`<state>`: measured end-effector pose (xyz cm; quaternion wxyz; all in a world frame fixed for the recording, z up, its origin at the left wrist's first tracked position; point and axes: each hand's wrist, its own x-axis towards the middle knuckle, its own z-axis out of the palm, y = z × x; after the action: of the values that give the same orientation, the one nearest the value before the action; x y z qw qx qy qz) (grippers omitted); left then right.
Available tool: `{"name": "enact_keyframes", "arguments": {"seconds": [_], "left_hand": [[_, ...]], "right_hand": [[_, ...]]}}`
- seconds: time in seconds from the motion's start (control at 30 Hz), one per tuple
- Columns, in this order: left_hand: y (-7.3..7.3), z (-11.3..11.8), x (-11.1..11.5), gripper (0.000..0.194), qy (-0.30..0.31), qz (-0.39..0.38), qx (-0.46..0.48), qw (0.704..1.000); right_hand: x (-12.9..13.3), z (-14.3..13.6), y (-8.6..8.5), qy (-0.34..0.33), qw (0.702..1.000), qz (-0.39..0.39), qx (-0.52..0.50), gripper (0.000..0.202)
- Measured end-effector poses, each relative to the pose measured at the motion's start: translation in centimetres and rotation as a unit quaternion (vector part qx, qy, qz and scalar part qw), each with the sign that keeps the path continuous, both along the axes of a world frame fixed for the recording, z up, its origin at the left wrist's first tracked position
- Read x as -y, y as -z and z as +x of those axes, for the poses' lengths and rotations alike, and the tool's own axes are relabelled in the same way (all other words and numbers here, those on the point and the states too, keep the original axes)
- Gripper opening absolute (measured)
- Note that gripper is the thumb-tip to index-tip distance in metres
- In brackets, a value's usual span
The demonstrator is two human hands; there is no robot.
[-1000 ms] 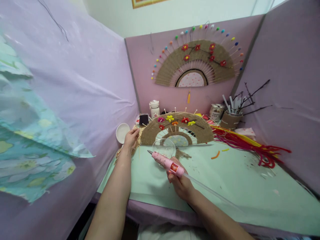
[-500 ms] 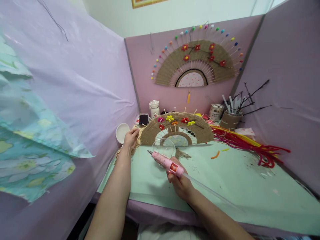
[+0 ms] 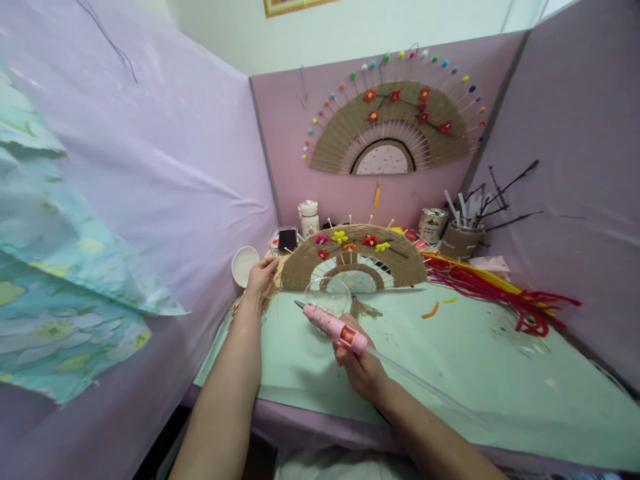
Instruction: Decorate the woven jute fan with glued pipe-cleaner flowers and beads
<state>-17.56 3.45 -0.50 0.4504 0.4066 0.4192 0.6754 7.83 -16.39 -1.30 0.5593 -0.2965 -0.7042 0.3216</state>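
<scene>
A brown half-round fan (image 3: 300, 263) with small coloured flowers stands upright on the pale green table (image 3: 425, 373). My left hand (image 3: 261, 277) is closed at the fan's left edge, its fingertips pinching that edge. In my right hand (image 3: 357, 360) is a pink glue gun (image 3: 327, 323), its metal tip pointing up and left and a long clear glue stick (image 3: 425, 382) coming out of its back end. Behind the gun is a clear round dish (image 3: 327, 293). A frayed brown tassel (image 3: 365, 308) lies below the fan.
A white bowl (image 3: 245, 267) and thin sticks (image 3: 240, 308) are at the left. Red and yellow fuzzy stems (image 3: 500, 293), a tin (image 3: 433, 225) and a pot of twigs (image 3: 461, 241) are at the right. Another fan (image 3: 340, 127) hangs behind.
</scene>
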Motion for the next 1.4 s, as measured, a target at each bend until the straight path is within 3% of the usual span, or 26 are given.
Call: {"name": "enact_keyframes", "arguments": {"seconds": [0.67, 0.93, 1.07, 1.2, 1.33, 1.4], "left_hand": [[-0.3, 0.1, 0.3, 0.04, 0.0, 0.003, 0.015, 1.0], [-1.2, 0.4, 0.8, 0.045, -0.021, 0.001, 0.018, 1.0], [-2.1, 0.6, 1.5, 0.043, -0.097, 0.019, 0.027, 0.995], [-3.5, 1.5, 3.1, 0.034, -0.18, 0.053, -0.02, 0.982], [-6.3, 3.5, 6.4, 0.025, -0.171, 0.097, -0.133, 0.971], [-8.3, 4.7, 8.6, 0.024, -0.129, 0.109, -0.212, 0.962]], "right_hand": [[0.0, -0.1, 0.1, -0.003, 1.0, -0.009, -0.014, 0.034], [0.0, -0.1, 0.2, -0.007, 1.0, -0.01, -0.015, 0.03], [0.0, -0.1, -0.1, 0.005, 1.0, -0.011, -0.017, 0.029], [0.3, 0.0, 0.0, -0.003, 1.0, -0.007, -0.019, 0.029], [0.6, 1.0, 0.2, 0.001, 0.998, -0.012, -0.054, 0.031], [0.6, 2.1, -0.2, 0.016, 0.997, -0.014, -0.078, 0.03]]}}
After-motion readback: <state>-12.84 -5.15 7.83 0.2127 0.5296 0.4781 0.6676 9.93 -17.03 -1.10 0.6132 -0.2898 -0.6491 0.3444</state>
